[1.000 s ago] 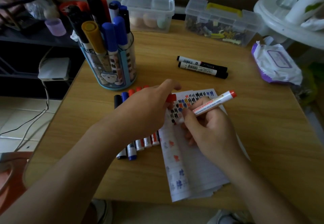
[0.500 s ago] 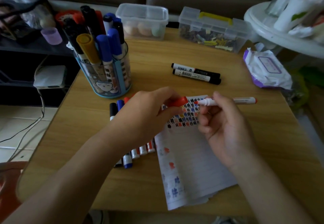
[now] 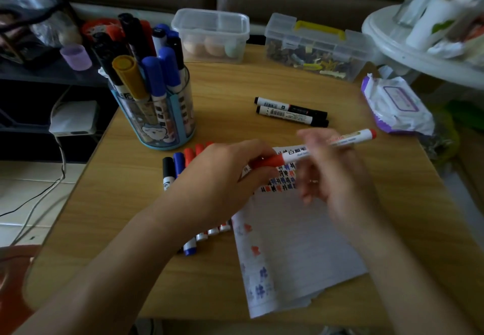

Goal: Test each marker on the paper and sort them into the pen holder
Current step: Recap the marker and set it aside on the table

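Note:
A white marker with red ends, the red marker [image 3: 296, 152], hangs level above the paper [image 3: 301, 245], its red cap fitted on the left end. My left hand [image 3: 222, 177] pinches that cap. My right hand [image 3: 332, 177], blurred by motion, holds the barrel between thumb and fingers. The lined paper carries rows of red, blue and black test marks. The clear blue-trimmed pen holder [image 3: 157, 117] stands at the back left, filled with several markers. A row of black, blue and red markers [image 3: 178, 163] lies partly hidden under my left hand.
Two black markers [image 3: 290, 112] lie behind the paper. At the table's far edge stand a lidded clear tub [image 3: 212, 36] and a clear box with a yellow handle [image 3: 317, 46]. A pack of wipes [image 3: 395, 104] sits at the right, beside a white stand [image 3: 419, 46].
One second ago my right hand wrote on the paper with the uncapped marker. It then lifted and turned level, and my left hand brought the red cap onto its tip.

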